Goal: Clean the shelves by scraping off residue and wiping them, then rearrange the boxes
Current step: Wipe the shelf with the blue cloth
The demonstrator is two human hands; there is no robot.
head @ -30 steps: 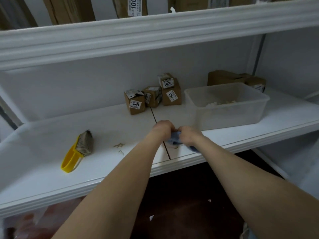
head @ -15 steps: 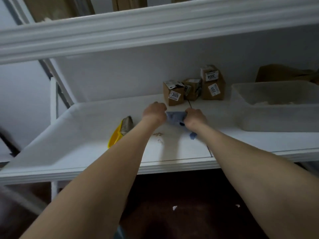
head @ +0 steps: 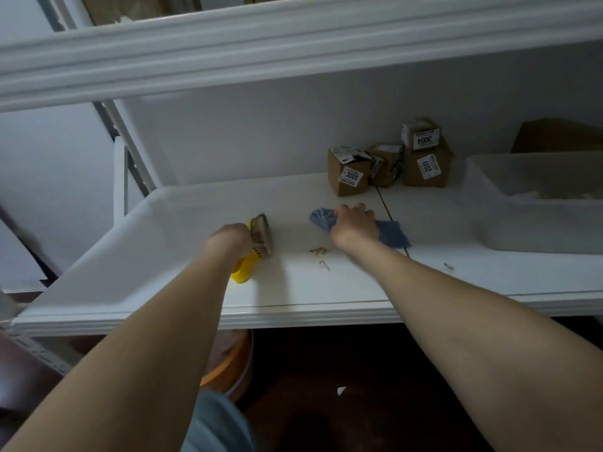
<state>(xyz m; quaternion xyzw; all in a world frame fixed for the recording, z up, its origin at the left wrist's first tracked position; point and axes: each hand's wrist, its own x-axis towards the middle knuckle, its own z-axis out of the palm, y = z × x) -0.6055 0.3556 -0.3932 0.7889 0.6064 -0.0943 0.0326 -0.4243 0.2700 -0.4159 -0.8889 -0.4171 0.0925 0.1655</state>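
The shelf (head: pixel 163 282) was the work surface, white, with a seam running front to back under the cloth. The clear plastic bin (head: pixel 522 230) stood at its right end, and the cardboard boxes (head: pixel 347 172) were bunched against the back wall, I judged to leave the front free for cleaning. Their labels read 3005 on the left box, 2011 set sideways on the right box, and 3004 upside down on the small box stacked on it; the middle box's label was too tilted to read. My right hand (head: pixel 352 226) gripped the blue cloth (head: pixel 391 234), bunched in its fingers and held against the shelf just in front of the boxes, placed for wiping. My left hand (head: pixel 230 238) was curled over the yellow handle of the brush (head: pixel 261 236), which lay with its bristles facing right; my fingertips were hidden. The residue (head: pixel 319 251), a few brown scraps, lay between my hands, not yet cleared. No brand was legible on cloth or brush
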